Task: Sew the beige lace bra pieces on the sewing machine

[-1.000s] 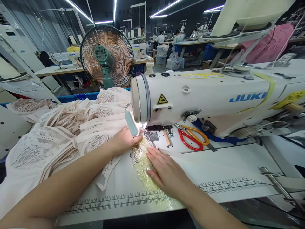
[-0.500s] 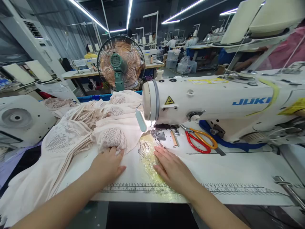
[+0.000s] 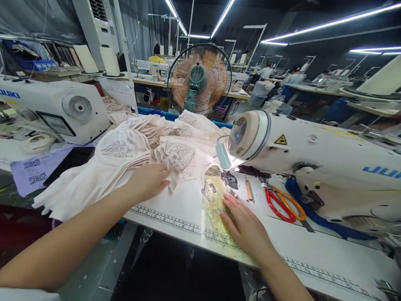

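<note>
My left hand (image 3: 152, 180) reaches to the near edge of a pale pink lace-cupped bra (image 3: 183, 161). Its fingers curl at the cup's lower left side and the thumb lies against the cloth; the fingertips are partly hidden. Just left lies a stack of similar bras (image 3: 120, 146), layered cup on cup. My right hand (image 3: 246, 221) rests palm down with fingers stretched, on the edge of a yellowish taped strip (image 3: 216, 205) on the white worktable (image 3: 181, 205). Beyond its fingertips stands the JUKI sewing machine (image 3: 328, 150), its small lamp (image 3: 223, 156) lit over the needle area.
Scissors with red and orange handles (image 3: 283, 207) lie right of the needle plate. A printed ruler (image 3: 188, 228) runs along the table's front edge. At left are another sewing machine (image 3: 78, 108) and a purple sheet (image 3: 26, 182). A caged fan (image 3: 199, 81) stands behind the bras.
The view has turned left, so the scene sits further right. My left hand has shifted left along the bra, whose lace edge is now raised and bunched. My right hand stays beside the yellowish strip.
</note>
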